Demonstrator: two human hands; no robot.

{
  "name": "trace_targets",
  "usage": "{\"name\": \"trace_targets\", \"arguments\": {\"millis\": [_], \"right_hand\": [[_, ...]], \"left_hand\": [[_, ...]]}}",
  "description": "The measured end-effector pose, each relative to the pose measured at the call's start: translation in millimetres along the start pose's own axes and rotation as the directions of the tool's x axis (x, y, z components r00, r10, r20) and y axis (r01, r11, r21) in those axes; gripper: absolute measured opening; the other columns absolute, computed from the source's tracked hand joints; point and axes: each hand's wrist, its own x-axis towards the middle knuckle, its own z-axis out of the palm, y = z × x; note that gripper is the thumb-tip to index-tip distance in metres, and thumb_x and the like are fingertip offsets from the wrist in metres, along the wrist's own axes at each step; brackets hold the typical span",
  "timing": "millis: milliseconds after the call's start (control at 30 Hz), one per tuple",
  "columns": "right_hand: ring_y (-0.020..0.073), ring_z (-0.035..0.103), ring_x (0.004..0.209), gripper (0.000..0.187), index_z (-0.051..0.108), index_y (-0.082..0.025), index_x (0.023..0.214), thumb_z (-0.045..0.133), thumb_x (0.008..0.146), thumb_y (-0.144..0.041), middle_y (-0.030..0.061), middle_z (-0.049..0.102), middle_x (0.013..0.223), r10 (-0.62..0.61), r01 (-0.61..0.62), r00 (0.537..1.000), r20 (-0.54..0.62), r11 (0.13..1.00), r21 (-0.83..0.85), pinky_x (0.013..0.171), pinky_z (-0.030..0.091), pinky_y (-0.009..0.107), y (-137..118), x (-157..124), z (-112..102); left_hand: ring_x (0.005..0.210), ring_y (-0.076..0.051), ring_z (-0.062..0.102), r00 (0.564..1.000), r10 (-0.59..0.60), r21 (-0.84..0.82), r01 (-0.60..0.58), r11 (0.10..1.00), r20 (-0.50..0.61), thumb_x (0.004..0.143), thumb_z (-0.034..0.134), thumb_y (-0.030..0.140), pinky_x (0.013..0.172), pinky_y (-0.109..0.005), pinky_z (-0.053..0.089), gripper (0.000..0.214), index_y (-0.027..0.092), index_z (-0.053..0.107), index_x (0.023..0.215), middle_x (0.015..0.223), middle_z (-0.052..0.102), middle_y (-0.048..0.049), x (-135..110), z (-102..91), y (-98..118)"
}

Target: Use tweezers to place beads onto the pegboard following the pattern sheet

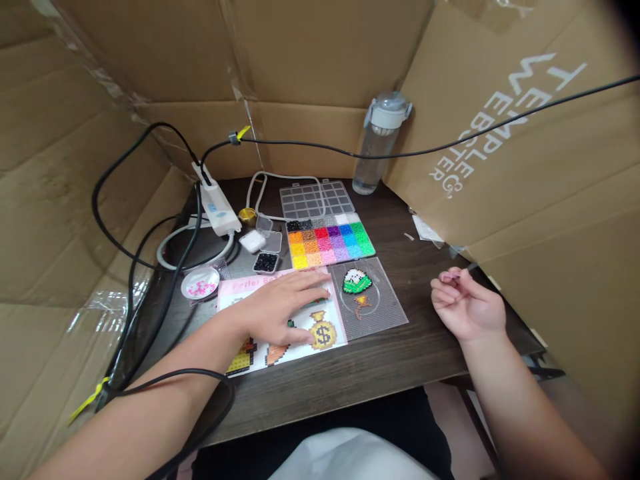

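Note:
My left hand [283, 307] lies flat and open on the printed bead pattern sheet [300, 333], fingers stretched toward the clear pegboard [385, 307]. A partly built green, white and black bead figure [357, 281] sits on that pegboard, with a few orange beads below it. My right hand [463, 303] hovers palm-up to the right of the pegboard, its fingers curled together around what looks like a thin tool, too small to name. Behind the pegboard stands the sorted tray of coloured beads [330, 241].
A clear lid [316, 199] lies behind the bead tray. A water bottle [377, 143] stands at the back. Small bead dishes [200, 283] and boxes [265, 262] sit at left, beside a white device [217, 207] and black cables [150, 293]. Cardboard walls enclose the desk.

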Motion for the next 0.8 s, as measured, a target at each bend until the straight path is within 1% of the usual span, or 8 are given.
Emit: {"name": "trace_targets", "arguments": {"millis": [67, 200, 267, 333, 433, 567, 667, 800], "right_hand": [[0.0090, 0.036, 0.051, 0.026, 0.073, -0.025, 0.079, 0.094, 0.069, -0.036, -0.0011, 0.058, 0.066, -0.023, 0.023, 1.000, 0.001, 1.000, 0.001, 0.039, 0.037, 0.021, -1.6, 0.3, 0.4], [0.0100, 0.030, 0.049, 0.027, 0.078, -0.025, 0.096, 0.086, 0.077, -0.043, -0.0027, 0.049, 0.062, -0.103, 0.106, 0.994, 0.046, 0.992, -0.069, 0.037, 0.037, 0.022, -3.9, 1.9, -1.3], [0.0101, 0.028, 0.049, 0.027, 0.079, -0.026, 0.099, 0.084, 0.079, -0.044, -0.0026, 0.048, 0.062, -0.138, 0.143, 0.989, 0.053, 0.986, -0.085, 0.036, 0.036, 0.023, -4.7, 2.4, -3.1], [0.0102, 0.026, 0.049, 0.021, 0.080, -0.028, 0.093, 0.083, 0.079, -0.042, -0.0018, 0.051, 0.063, -0.163, 0.166, 0.986, 0.041, 0.983, -0.072, 0.036, 0.033, 0.022, -5.3, 2.1, -4.4], [0.0101, 0.024, 0.050, 0.018, 0.079, -0.030, 0.090, 0.085, 0.075, -0.037, -0.0024, 0.050, 0.062, -0.158, 0.159, 0.987, 0.017, 0.987, -0.035, 0.038, 0.028, 0.022, -6.6, 0.1, -4.4], [0.0123, 0.020, 0.050, 0.025, 0.078, -0.033, 0.102, 0.081, 0.077, -0.039, -0.0047, 0.038, 0.057, -0.122, 0.123, 0.992, 0.011, 0.990, -0.074, 0.038, 0.025, 0.024, -8.4, -3.6, -0.6], [0.0121, 0.026, 0.049, 0.016, 0.077, -0.034, 0.092, 0.080, 0.077, -0.037, -0.0047, 0.037, 0.055, -0.124, 0.128, 0.991, 0.050, 0.988, -0.081, 0.041, 0.027, 0.023, -9.0, -4.6, 2.3], [0.0122, 0.039, 0.048, 0.013, 0.075, -0.030, 0.076, 0.084, 0.068, -0.032, -0.0027, 0.050, 0.050, -0.139, 0.150, 0.987, 0.086, 0.979, -0.138, 0.044, 0.031, 0.023, -13.0, -4.3, 1.1]], "left_hand": [[0.156, -0.043, 0.037, 1.000, 0.011, 0.003, -0.011, 1.000, -0.007, 0.085, 0.073, 0.063, 0.124, -0.066, 0.037, 0.080, 0.020, 0.055, 0.149, 0.170, 0.036, -0.0191, -0.2, 0.2, -0.9], [0.157, -0.044, 0.036, 1.000, 0.008, 0.002, -0.008, 1.000, -0.012, 0.085, 0.074, 0.062, 0.125, -0.065, 0.036, 0.081, 0.022, 0.053, 0.151, 0.171, 0.035, -0.0170, -0.8, 1.3, -3.8], [0.157, -0.043, 0.035, 1.000, 0.007, -0.004, -0.007, 1.000, -0.016, 0.085, 0.074, 0.064, 0.126, -0.064, 0.035, 0.086, 0.023, 0.046, 0.156, 0.172, 0.034, -0.0161, -1.0, 2.1, -4.7], [0.158, -0.041, 0.034, 1.000, 0.008, -0.011, -0.009, 1.000, -0.016, 0.086, 0.072, 0.065, 0.128, -0.062, 0.034, 0.094, 0.024, 0.035, 0.163, 0.171, 0.034, -0.0164, -1.2, 2.7, -5.0], [0.158, -0.040, 0.034, 1.000, -0.010, -0.021, 0.010, 1.000, -0.010, 0.087, 0.070, 0.068, 0.127, -0.061, 0.034, 0.104, 0.021, 0.023, 0.167, 0.171, 0.035, -0.0192, -1.5, 3.4, -4.7], [0.157, -0.042, 0.036, 1.000, -0.024, -0.017, 0.024, 1.000, -0.010, 0.087, 0.070, 0.070, 0.127, -0.061, 0.035, 0.107, 0.021, 0.019, 0.167, 0.171, 0.034, -0.0215, -1.5, 3.5, -4.9], [0.156, -0.042, 0.037, 1.000, 0.001, -0.015, -0.001, 1.000, -0.021, 0.087, 0.071, 0.067, 0.126, -0.060, 0.035, 0.106, 0.021, 0.019, 0.168, 0.170, 0.036, -0.0209, -1.1, 2.7, -5.2], [0.157, -0.042, 0.035, 1.000, -0.001, -0.019, 0.001, 1.000, -0.013, 0.088, 0.071, 0.066, 0.128, -0.060, 0.034, 0.105, 0.023, 0.019, 0.168, 0.171, 0.034, -0.0184, -0.5, 0.8, -4.6]]}}
